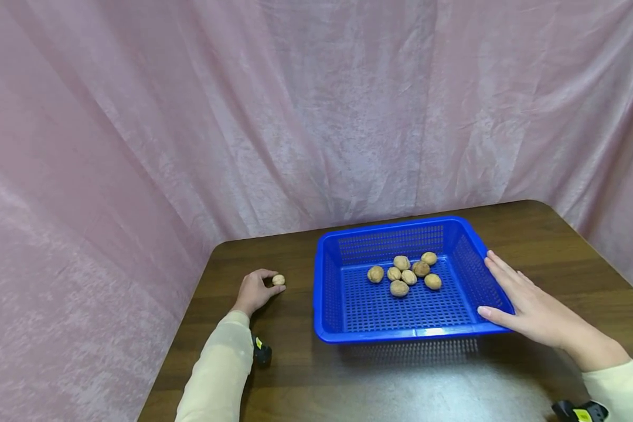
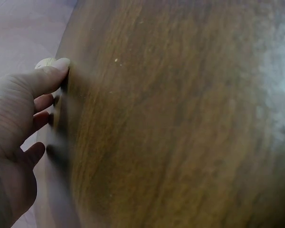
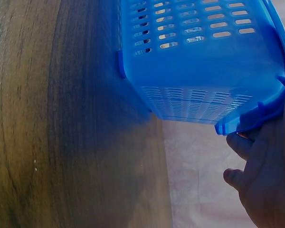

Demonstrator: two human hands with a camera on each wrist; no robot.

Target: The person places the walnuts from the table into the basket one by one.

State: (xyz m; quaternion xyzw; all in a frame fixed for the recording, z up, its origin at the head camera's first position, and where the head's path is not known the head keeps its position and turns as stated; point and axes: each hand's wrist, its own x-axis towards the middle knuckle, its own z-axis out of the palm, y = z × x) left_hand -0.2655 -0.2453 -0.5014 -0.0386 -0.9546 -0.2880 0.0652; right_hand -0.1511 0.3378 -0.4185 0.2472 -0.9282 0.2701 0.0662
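Left of the basket, my left hand (image 1: 255,291) pinches a walnut (image 1: 278,280) between thumb and forefinger, low over the table. In the left wrist view the thumb hides most of that walnut (image 2: 44,62), and the other fingers are loosely bent. My right hand (image 1: 533,308) rests on the right rim of a blue plastic basket (image 1: 369,337), fingers nearly straight along the rim and thumb over the near corner. Several walnuts (image 1: 399,288) lie grouped on the basket's mesh floor. The right wrist view shows the basket's slotted outer wall (image 3: 204,61) beside the fingers.
The brown wooden table (image 1: 290,375) reaches under the basket and both arms. A pink curtain (image 1: 348,117) hangs behind its far edge and along the left side. Black wrist devices (image 1: 262,353) sit at both sleeves.
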